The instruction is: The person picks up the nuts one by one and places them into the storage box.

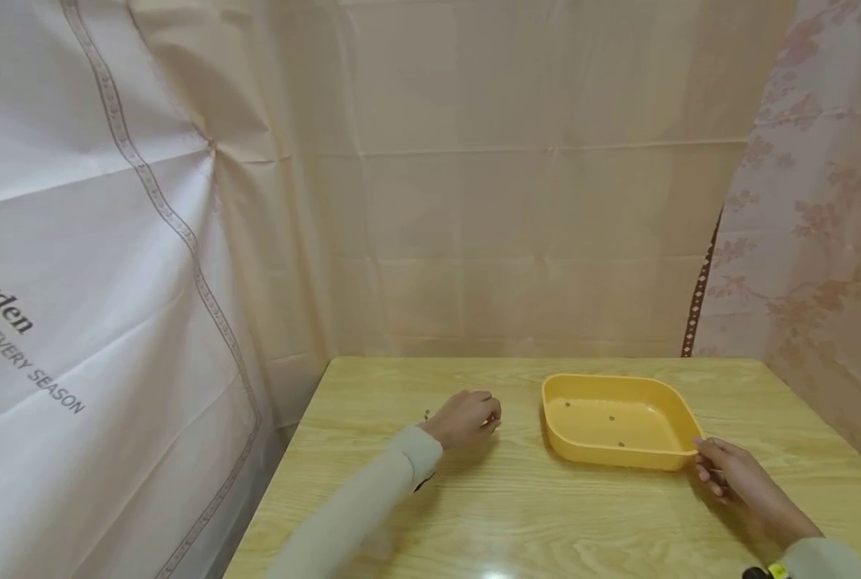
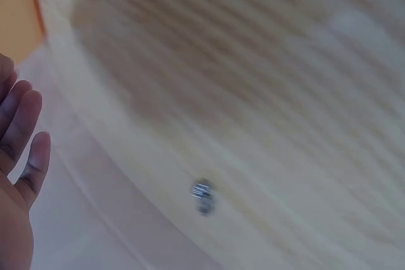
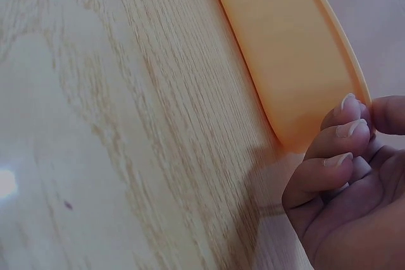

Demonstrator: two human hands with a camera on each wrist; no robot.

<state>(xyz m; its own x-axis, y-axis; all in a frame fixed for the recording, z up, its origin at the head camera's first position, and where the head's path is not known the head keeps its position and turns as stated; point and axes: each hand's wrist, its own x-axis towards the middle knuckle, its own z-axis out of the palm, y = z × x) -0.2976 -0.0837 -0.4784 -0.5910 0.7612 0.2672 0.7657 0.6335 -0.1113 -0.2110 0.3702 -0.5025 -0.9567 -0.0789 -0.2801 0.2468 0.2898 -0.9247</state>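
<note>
Pinches the yellow tray [image 1: 611,456] at its near right corner with the right hand [image 1: 743,478], likely steadying it on the table [image 1: 539,515]; holds the left hand [image 1: 466,420] between tray and metal pieces [image 2: 202,190], cannot tell if pinching any

Pale long sleeves, with dark gear worn at both wrists.
The left sleeve [image 1: 354,515] is a plain off-white with a faint greenish cast, loose and softly creased, ending in a wider cuff [image 1: 423,450] set off by a seam line; a thin dark piece [image 1: 424,482] peeks out beneath it, too small to make out. The right sleeve [image 1: 824,559], cut off by the frame's lower edge, matches in colour and stops short of the bare wrist; beside it show a rounded black piece [image 1: 753,573] and a bright yellow-green patch [image 1: 778,571]. Left grip [image 1: 466,420] and right grip [image 1: 735,474] are ungloved, and several fingernails [image 3: 345,129] on the right extend past the fingertips.
</note>
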